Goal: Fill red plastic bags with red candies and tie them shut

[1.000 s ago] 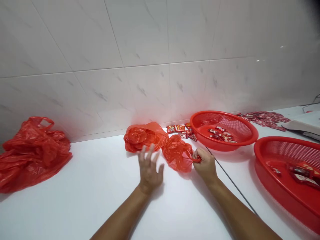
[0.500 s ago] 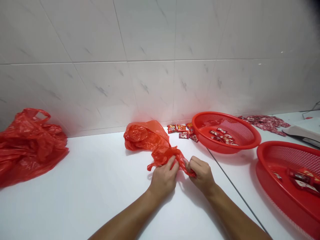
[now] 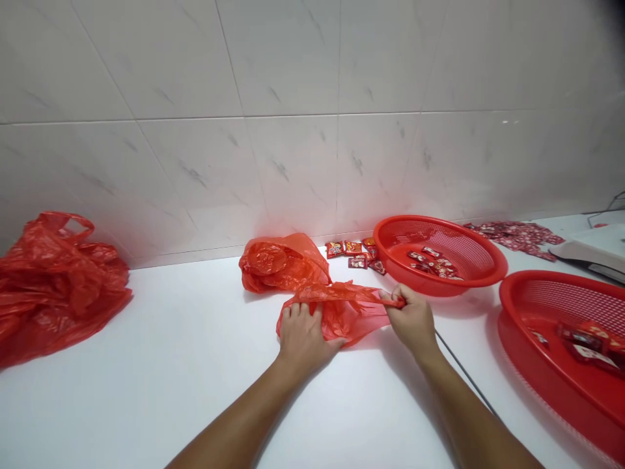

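Note:
A thin red plastic bag (image 3: 349,316) lies partly spread on the white table in front of me. My right hand (image 3: 411,319) is closed around its gathered right end and pulls it taut. My left hand (image 3: 303,335) rests on the bag's left part with fingers spread and thumb held apart; the fingertips press into the plastic. Just behind, a second red plastic bag (image 3: 283,262) sits crumpled against the wall, close to the one I handle.
A larger red bag with a handle loop (image 3: 63,293) lies at the far left. Small red packets (image 3: 352,251) sit by the wall. Two red mesh baskets (image 3: 498,260) holding packets stand on the right, with a packet pile (image 3: 517,236) and a white device (image 3: 593,251) beyond.
The bunched bag is now stretched out sideways. My right hand has moved right with its end, while my left hand has shifted left and spread its fingers.

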Demonstrator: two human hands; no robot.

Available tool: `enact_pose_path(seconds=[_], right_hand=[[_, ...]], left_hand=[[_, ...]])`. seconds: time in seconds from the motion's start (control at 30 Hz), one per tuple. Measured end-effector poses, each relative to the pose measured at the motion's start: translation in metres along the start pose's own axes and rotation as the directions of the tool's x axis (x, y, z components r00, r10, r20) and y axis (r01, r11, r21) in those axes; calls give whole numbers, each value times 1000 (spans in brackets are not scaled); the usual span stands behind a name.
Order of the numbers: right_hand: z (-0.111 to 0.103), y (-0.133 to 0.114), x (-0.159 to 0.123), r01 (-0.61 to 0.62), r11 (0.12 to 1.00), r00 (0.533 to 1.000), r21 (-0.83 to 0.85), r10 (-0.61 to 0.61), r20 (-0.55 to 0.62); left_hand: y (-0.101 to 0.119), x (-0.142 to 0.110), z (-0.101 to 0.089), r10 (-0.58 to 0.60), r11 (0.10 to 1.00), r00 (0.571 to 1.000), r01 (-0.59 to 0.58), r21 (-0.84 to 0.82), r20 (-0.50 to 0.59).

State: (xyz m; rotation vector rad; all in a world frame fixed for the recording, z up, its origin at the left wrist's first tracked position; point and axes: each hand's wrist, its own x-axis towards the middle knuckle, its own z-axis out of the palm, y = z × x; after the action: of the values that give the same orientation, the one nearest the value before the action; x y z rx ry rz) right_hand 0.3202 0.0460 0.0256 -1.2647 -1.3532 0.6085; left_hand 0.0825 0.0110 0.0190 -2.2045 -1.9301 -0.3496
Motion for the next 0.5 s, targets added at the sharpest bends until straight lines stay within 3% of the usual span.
enact_pose_path(seconds=[0.03,0.07,0.1,0.13,0.17,0.2,0.23,0.27,0.3,0.33,0.37,0.4,0.43,0.47,0.5], right_hand=[[-3,0,4,-191,974,977,123,176,123],[-7,-1,9,-364,901,917,236,301,262],[-11,-2,13,-485,811,857,326,367,363],[-15,-5,16,-529,745,839,407,388,381],[-19,-8,16,-477,736,878,480,379,292],[-21,-13,13,-326,786,940,526,326,96],[-21,-19,7,-91,861,967,501,196,-161],[-18,-26,-3,163,903,927,397,-3,-375],[-12,-33,-15,389,884,849,260,-234,-473],[-4,-40,-29,562,811,781,163,-455,-427],[6,-46,-44,654,739,751,162,-609,-255],[19,-51,-58,687,695,711,210,-703,-2],[32,-53,-69,684,695,660,221,-719,218],[46,-53,-77,672,712,626,202,-692,358],[58,-50,-81,651,743,625,155,-640,447]], left_hand=[[-1,0,1,13,1000,1000,-12,-13,24],[-2,1,2,24,999,999,-23,-28,40],[-2,1,3,33,999,998,-31,-43,46],[-2,0,3,42,998,998,-39,-57,46],[-1,0,3,52,996,998,-49,-70,43],[0,0,3,62,995,997,-59,-82,38],[1,-1,3,70,994,997,-67,-91,38],[3,-1,3,76,993,996,-72,-96,42],[4,0,4,82,992,995,-77,-96,52],[5,0,5,91,993,993,-85,-82,72],[6,1,6,102,994,990,-96,-59,99],[6,2,7,116,993,985,-113,-32,130],[6,2,8,134,991,978,-135,-6,159],[6,3,8,150,988,972,-155,15,181],[7,3,7,163,985,967,-171,28,195]])
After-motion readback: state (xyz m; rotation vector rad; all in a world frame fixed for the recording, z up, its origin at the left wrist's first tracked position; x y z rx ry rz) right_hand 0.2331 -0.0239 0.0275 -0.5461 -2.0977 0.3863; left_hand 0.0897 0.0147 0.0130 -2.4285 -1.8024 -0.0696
